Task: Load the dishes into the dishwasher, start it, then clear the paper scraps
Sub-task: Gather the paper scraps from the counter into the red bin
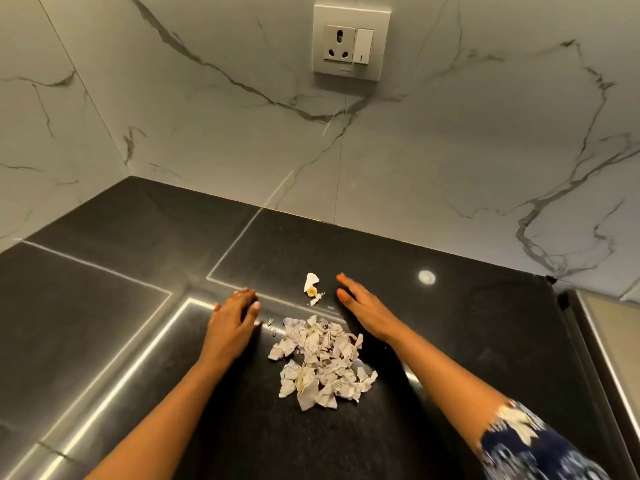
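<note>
Paper scrap pile [322, 358] lay on the dark surface [467, 341], between the forearms, nearer than both hands. Stray scraps [311, 287] sat farther, between left hand [230, 323] and right hand [363, 308], closer to the right. Both grips apart, holding nothing.

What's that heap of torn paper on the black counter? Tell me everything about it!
The paper pile is a loose heap of small, torn, crumpled white scraps with faint markings. It lies on the black counter between the left hand and right hand, both open, neither holding it. A few stray scraps lie apart, just beyond it.
</note>
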Tool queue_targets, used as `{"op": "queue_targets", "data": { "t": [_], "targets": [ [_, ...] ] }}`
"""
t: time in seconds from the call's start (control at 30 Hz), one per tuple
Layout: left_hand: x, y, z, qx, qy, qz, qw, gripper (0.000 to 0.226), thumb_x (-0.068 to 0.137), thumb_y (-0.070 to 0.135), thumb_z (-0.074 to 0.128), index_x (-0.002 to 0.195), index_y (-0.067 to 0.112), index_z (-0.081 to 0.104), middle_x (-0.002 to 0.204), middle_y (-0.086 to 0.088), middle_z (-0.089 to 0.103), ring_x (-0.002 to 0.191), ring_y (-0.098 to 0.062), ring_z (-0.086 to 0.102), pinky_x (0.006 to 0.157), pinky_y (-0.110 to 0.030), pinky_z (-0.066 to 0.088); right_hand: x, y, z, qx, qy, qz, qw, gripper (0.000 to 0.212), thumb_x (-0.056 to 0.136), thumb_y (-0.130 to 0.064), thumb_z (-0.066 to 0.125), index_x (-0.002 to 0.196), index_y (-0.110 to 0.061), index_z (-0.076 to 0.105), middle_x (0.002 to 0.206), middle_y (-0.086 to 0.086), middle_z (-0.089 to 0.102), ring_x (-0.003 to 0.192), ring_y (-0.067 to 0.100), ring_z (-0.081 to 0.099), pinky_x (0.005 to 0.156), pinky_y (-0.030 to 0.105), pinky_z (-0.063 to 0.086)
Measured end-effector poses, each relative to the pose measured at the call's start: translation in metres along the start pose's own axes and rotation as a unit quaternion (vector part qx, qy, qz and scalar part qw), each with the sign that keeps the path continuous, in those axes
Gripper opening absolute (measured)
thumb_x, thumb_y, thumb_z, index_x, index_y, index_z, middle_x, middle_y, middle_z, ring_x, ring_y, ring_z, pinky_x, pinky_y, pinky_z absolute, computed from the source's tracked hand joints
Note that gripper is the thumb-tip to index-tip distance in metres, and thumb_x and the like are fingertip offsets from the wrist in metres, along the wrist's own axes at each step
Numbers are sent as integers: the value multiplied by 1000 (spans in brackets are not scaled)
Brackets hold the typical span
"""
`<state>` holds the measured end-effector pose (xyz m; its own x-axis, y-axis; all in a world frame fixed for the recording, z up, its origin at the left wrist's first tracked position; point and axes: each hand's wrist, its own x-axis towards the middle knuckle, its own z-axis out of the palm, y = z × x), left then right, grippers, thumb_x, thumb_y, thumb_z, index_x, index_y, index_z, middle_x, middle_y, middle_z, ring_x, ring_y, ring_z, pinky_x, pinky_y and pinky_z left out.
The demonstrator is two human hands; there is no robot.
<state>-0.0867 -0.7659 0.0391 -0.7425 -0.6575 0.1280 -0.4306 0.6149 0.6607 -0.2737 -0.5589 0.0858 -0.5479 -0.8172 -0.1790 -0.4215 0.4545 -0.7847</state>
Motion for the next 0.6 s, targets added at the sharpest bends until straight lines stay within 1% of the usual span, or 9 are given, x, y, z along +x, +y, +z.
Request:
{"op": "queue_targets", "data": {
  "t": [0.07,0.17,0.23,0.3,0.37,0.43,0.5,0.57,0.6],
  "targets": [
    [15,-8,-2,67,8,-29,997,43,98,31,46,139,16,47,150,-4,38,141,-19,28,117,-46,16,38,-7,1,-46,-9,-5,999,57,99,-43,32,149,-20,21,157,-3,14,144,12,13,115,27,7],
    [17,-6,0,111,10,-28,993,48,98,31,45,144,18,39,153,-4,31,144,-20,22,116,-44,11,74,-11,12,-163,-79,-35,983,55,100,-46,25,149,-24,19,158,-6,10,146,11,5,117,45,-6],
    [15,-6,1,112,11,-27,993,48,99,30,43,145,19,38,154,-2,29,144,-19,20,117,-44,10,75,-12,19,-221,-128,-75,964,53,100,-47,20,149,-26,21,158,-9,9,145,8,1,116,48,-9],
    [16,-7,1,123,1,-30,992,48,100,33,40,146,20,35,155,0,27,145,-17,16,117,-43,8,60,-11,23,-227,-169,-107,953,52,101,-45,17,149,-26,20,157,-10,8,144,5,-3,116,47,-11],
    [17,-8,0,134,-17,-32,990,49,100,37,35,147,23,31,156,3,23,146,-14,12,117,-43,5,35,-7,28,-219,-199,-121,948,56,98,-51,13,149,-28,19,157,-11,8,142,2,-5,116,44,-13],
    [14,-8,0,135,-46,-21,990,49,101,39,31,148,25,29,157,6,20,146,-11,9,117,-42,2,3,-10,30,-185,-216,-122,951,75,87,-69,4,148,-30,22,157,-11,10,141,0,-3,114,39,-14],
    [13,-9,-2,130,-82,0,988,50,101,41,27,149,27,26,157,8,16,146,-8,7,118,-40,1,-25,-16,24,-84,-209,-73,972,87,76,-80,6,146,-33,26,155,-9,19,138,0,8,114,36,-4],
    [9,-7,-3,133,-123,21,983,52,101,47,21,149,28,21,158,10,12,145,-6,4,118,-37,0,-48,-13,13,37,-136,-17,990,84,71,-85,13,141,-43,32,148,-11,30,131,2,23,112,35,16],
    [6,-4,-3,132,-142,30,981,57,99,53,17,149,28,20,158,10,10,145,-5,3,118,-36,-1,-61,-7,8,71,-78,-4,994,78,72,-87,15,137,-49,36,146,-15,32,132,3,28,112,34,20]
  ]
}}
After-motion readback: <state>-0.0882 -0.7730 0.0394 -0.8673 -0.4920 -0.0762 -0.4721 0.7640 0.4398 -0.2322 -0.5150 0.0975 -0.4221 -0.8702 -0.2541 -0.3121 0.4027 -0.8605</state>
